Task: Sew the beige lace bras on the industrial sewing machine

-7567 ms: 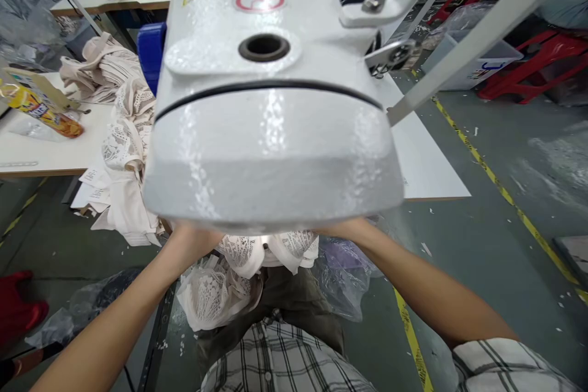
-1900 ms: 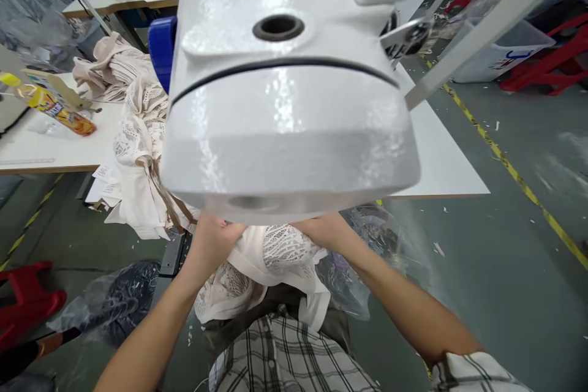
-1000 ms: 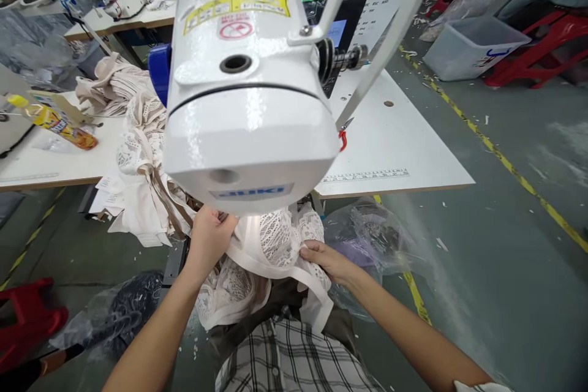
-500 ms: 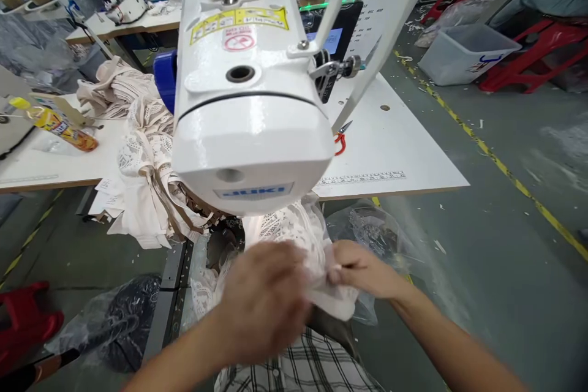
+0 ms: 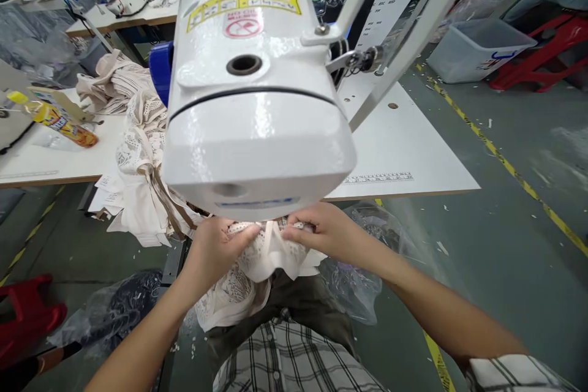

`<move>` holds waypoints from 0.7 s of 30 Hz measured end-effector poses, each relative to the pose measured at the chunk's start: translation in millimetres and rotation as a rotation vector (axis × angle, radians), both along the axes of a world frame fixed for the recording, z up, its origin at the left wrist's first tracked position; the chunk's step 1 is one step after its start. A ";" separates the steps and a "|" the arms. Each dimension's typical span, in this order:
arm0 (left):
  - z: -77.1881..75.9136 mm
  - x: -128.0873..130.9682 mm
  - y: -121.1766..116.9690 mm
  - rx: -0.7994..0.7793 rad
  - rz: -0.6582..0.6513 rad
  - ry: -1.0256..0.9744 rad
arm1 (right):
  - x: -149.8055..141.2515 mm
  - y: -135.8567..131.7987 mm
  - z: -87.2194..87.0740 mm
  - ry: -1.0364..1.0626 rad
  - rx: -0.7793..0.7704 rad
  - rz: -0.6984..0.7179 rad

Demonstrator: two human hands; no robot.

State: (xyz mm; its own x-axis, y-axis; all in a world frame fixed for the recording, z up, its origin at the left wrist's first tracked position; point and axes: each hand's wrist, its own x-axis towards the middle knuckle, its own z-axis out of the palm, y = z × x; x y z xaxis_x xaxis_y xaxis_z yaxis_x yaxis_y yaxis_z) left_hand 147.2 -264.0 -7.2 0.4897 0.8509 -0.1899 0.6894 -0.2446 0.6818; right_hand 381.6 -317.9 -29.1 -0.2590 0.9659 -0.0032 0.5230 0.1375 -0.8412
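Note:
A pale lace bra (image 5: 271,251) hangs under the head of the white sewing machine (image 5: 257,141), over my lap. My left hand (image 5: 215,245) pinches its left side between thumb and fingers. On the other side, my right hand (image 5: 316,229) grips the lace with the thumb on top. The machine head hides the needle area and the far part of the garment. Below my left hand, another lace cup (image 5: 229,297) rests on my thigh; whether it belongs to the same piece I cannot tell.
Left of the machine, a heap of beige lace garments (image 5: 142,153) spills over the table edge. A drink bottle (image 5: 55,122) lies farther left. The white tabletop (image 5: 413,141) with a printed ruler extends right. A clear plastic bag (image 5: 353,288) hangs beside my right leg.
Both hands have moved up to the machine head, the left one swinging leftward. The bra is now spread between them beneath it. The view has shifted slightly, and the red-handled snips are out of sight.

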 end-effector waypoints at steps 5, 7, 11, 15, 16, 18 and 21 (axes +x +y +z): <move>-8.9 3.3 14.5 0.063 0.056 -0.064 | -0.1 19.2 -6.7 0.117 -0.092 -0.070; -9.4 4.9 19.1 0.076 0.045 -0.077 | 1.9 22.5 -8.2 0.116 -0.105 -0.080; -6.8 7.5 26.0 0.136 0.075 -0.118 | 6.6 29.0 -13.1 0.101 -0.097 -0.089; -5.7 8.8 28.6 0.138 0.089 -0.135 | 8.9 35.0 -15.9 0.112 -0.081 -0.074; -5.9 8.8 28.5 0.138 0.091 -0.138 | 9.1 35.9 -15.7 0.111 -0.081 -0.078; -6.3 8.0 27.5 0.140 0.092 -0.144 | 9.3 36.5 -15.2 0.106 -0.091 -0.086; -6.3 4.7 25.7 0.141 0.088 -0.152 | 10.0 34.3 -20.0 0.126 -0.081 -0.111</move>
State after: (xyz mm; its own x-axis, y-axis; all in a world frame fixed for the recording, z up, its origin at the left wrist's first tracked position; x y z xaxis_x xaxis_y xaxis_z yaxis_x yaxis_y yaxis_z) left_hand 151.9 -238.3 -13.5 0.4263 0.9046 0.0045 0.6039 -0.2883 0.7431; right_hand 391.6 -283.7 -49.0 -0.1539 0.9865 -0.0563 0.4209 0.0139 -0.9070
